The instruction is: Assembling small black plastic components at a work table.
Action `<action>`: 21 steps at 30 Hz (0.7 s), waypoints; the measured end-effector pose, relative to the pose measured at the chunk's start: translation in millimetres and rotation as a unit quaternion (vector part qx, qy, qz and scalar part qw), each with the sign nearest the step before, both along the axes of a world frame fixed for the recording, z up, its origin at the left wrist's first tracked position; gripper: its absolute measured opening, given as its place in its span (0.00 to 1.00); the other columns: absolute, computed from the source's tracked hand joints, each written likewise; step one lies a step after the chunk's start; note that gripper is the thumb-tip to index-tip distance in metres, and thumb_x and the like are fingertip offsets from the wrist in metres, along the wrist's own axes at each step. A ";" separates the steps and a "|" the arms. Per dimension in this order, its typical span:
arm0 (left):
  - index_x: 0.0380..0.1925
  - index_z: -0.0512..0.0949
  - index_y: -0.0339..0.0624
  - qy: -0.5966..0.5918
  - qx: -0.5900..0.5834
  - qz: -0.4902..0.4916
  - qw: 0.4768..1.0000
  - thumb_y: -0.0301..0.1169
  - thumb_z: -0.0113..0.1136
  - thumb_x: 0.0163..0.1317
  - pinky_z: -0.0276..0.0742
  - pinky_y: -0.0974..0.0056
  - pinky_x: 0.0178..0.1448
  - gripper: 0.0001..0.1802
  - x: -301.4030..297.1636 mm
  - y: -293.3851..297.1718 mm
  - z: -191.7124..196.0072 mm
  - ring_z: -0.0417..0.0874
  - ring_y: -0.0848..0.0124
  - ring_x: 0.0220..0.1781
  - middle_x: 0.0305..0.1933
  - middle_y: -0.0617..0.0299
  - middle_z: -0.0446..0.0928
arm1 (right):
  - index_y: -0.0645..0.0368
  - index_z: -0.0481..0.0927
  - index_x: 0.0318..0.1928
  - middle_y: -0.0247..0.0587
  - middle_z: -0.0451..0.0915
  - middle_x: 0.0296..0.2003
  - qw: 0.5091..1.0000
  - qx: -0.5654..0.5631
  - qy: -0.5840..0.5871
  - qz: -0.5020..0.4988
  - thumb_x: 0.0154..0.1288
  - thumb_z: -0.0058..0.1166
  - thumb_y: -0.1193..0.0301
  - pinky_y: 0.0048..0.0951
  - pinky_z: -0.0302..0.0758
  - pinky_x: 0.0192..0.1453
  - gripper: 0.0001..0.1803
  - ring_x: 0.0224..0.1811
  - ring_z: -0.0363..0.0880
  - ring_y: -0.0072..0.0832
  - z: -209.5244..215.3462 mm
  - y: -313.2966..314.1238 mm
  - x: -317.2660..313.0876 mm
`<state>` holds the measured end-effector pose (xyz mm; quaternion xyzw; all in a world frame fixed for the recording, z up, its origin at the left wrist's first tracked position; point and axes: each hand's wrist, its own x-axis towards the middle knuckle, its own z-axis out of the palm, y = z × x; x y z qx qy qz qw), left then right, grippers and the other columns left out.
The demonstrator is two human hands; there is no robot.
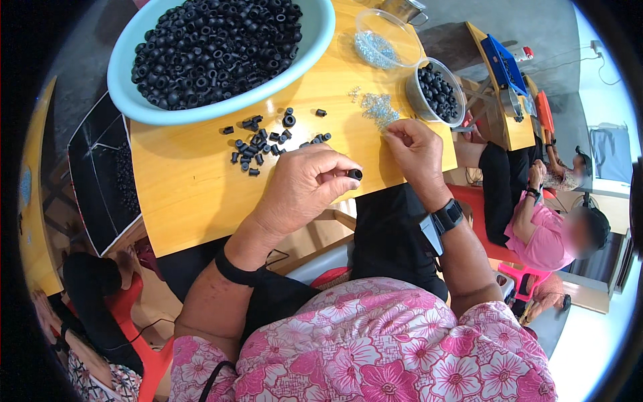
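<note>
Left hand [301, 182]: over the near side of the table [187, 194], thumb and forefinger pinching one black rubber sleeve [355, 174]
Held sleeve: at the very fingertips, sticking out to their right, its round open end showing
Right hand [416, 151]: right of the left hand and slightly farther off, thumb and forefinger pressed together at the near edge of the bead pile; whether a bead sits between them, I cannot tell
Bead pile [380, 109]: small clear and bluish beads on the table, just beyond the right fingertips
Loose black sleeves [258, 149]: scattered on the table, left of and farther than the held one
Light-blue basin [119, 80]: far left, heaped with similar black sleeves
Clear tub [415, 104]: far right, just beyond the right hand, full of black pieces
Clear round container [406, 41]: beyond the bead pile, with more beads inside
</note>
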<state>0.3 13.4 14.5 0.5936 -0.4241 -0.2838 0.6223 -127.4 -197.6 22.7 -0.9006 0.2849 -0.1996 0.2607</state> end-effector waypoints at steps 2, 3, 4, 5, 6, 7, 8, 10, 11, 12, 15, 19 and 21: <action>0.38 0.85 0.36 0.001 -0.001 0.002 1.000 0.20 0.69 0.56 0.75 0.73 0.35 0.08 0.0 0.2 -1.5 0.79 0.80 0.30 0.32 0.63 0.81 | 0.59 0.86 0.35 0.48 0.83 0.32 1.000 -0.012 0.018 0.006 0.56 0.63 0.72 0.37 0.79 0.42 0.06 0.36 0.83 0.44 1.7 0.5 2.3; 0.38 0.85 0.36 0.002 -0.002 0.003 1.000 0.20 0.69 0.56 0.75 0.74 0.35 0.08 0.0 0.5 -2.0 0.79 0.80 0.30 0.32 0.63 0.81 | 0.58 0.86 0.35 0.48 0.83 0.33 0.999 -0.026 0.035 0.012 0.56 0.63 0.72 0.40 0.79 0.44 0.06 0.37 0.83 0.47 2.8 1.3 3.1; 0.38 0.85 0.36 0.002 -0.002 0.003 1.000 0.20 0.69 0.56 0.75 0.74 0.35 0.08 0.1 0.3 -1.1 0.79 0.80 0.30 0.32 0.63 0.81 | 0.58 0.86 0.35 0.48 0.83 0.33 0.999 -0.026 0.036 0.012 0.56 0.63 0.72 0.40 0.79 0.44 0.06 0.37 0.83 0.47 3.9 1.3 3.1; 0.38 0.85 0.36 -0.001 0.001 0.001 1.000 0.20 0.69 0.56 0.75 0.74 0.35 0.08 0.4 0.4 0.7 0.79 0.80 0.30 0.32 0.63 0.81 | 0.58 0.86 0.35 0.48 0.83 0.33 0.999 -0.028 0.042 0.015 0.55 0.63 0.72 0.40 0.79 0.44 0.07 0.38 0.82 0.47 5.0 1.3 2.9; 0.38 0.85 0.36 -0.003 0.004 -0.001 1.000 0.20 0.69 0.57 0.75 0.74 0.35 0.08 0.4 0.3 1.6 0.79 0.80 0.30 0.32 0.63 0.81 | 0.58 0.86 0.35 0.48 0.83 0.33 0.998 -0.030 0.048 0.019 0.55 0.62 0.72 0.41 0.79 0.44 0.07 0.38 0.82 0.47 5.7 1.4 2.7; 0.38 0.85 0.36 -0.003 0.005 -0.001 1.000 0.20 0.69 0.57 0.75 0.74 0.35 0.08 0.4 0.5 1.6 0.79 0.80 0.30 0.32 0.63 0.81 | 0.58 0.86 0.35 0.48 0.83 0.33 0.998 -0.029 0.049 0.019 0.55 0.62 0.72 0.41 0.79 0.44 0.07 0.38 0.82 0.47 6.2 2.1 2.6; 0.38 0.85 0.36 -0.007 0.004 0.002 1.000 0.21 0.68 0.57 0.75 0.73 0.35 0.08 0.7 0.3 1.3 0.79 0.79 0.30 0.32 0.63 0.81 | 0.58 0.86 0.35 0.48 0.83 0.33 0.998 -0.036 0.047 0.029 0.56 0.62 0.72 0.41 0.79 0.44 0.07 0.38 0.82 0.47 6.5 2.8 2.6; 0.38 0.85 0.35 -0.010 0.005 0.005 1.000 0.21 0.68 0.58 0.75 0.73 0.36 0.07 1.1 -0.2 -0.3 0.79 0.79 0.31 0.33 0.62 0.82 | 0.58 0.86 0.36 0.48 0.82 0.33 0.997 -0.042 0.045 0.040 0.57 0.61 0.71 0.41 0.79 0.43 0.07 0.37 0.82 0.47 7.1 5.1 2.8; 0.38 0.85 0.35 -0.011 -0.004 0.011 1.000 0.21 0.67 0.59 0.75 0.72 0.37 0.07 1.0 -0.8 -1.9 0.80 0.79 0.31 0.33 0.62 0.82 | 0.57 0.85 0.36 0.48 0.82 0.34 0.995 -0.062 0.049 0.055 0.58 0.60 0.72 0.42 0.79 0.43 0.06 0.38 0.82 0.48 7.6 6.9 2.8; 0.39 0.84 0.34 -0.011 -0.014 0.017 1.000 0.22 0.67 0.60 0.76 0.72 0.38 0.07 1.0 -1.2 -3.2 0.80 0.78 0.32 0.34 0.62 0.82 | 0.56 0.85 0.36 0.48 0.81 0.34 0.993 -0.081 0.053 0.070 0.59 0.59 0.72 0.42 0.79 0.42 0.05 0.38 0.82 0.48 8.4 8.9 2.9; 0.39 0.84 0.33 0.010 0.006 0.029 1.000 0.22 0.66 0.61 0.77 0.72 0.39 0.07 1.7 -1.8 -5.9 0.80 0.78 0.32 0.34 0.61 0.83 | 0.55 0.82 0.37 0.47 0.79 0.36 0.976 -0.163 0.089 0.114 0.62 0.57 0.72 0.45 0.79 0.40 0.04 0.37 0.81 0.49 12.7 20.8 6.4; 0.38 0.83 0.33 0.014 0.010 0.036 0.999 0.23 0.66 0.62 0.77 0.72 0.40 0.06 3.0 -1.8 -0.9 0.80 0.79 0.33 0.33 0.63 0.83 | 0.54 0.78 0.39 0.47 0.77 0.37 0.971 -0.178 0.103 0.120 0.63 0.56 0.72 0.47 0.78 0.39 0.04 0.36 0.80 0.51 8.8 24.3 5.1; 0.38 0.83 0.34 0.034 0.019 0.041 0.998 0.24 0.66 0.63 0.77 0.73 0.40 0.06 2.8 -0.9 -1.6 0.80 0.81 0.33 0.33 0.65 0.82 | 0.54 0.76 0.41 0.48 0.75 0.38 0.969 -0.177 0.105 0.132 0.64 0.56 0.71 0.48 0.77 0.39 0.06 0.36 0.79 0.52 7.5 24.3 6.5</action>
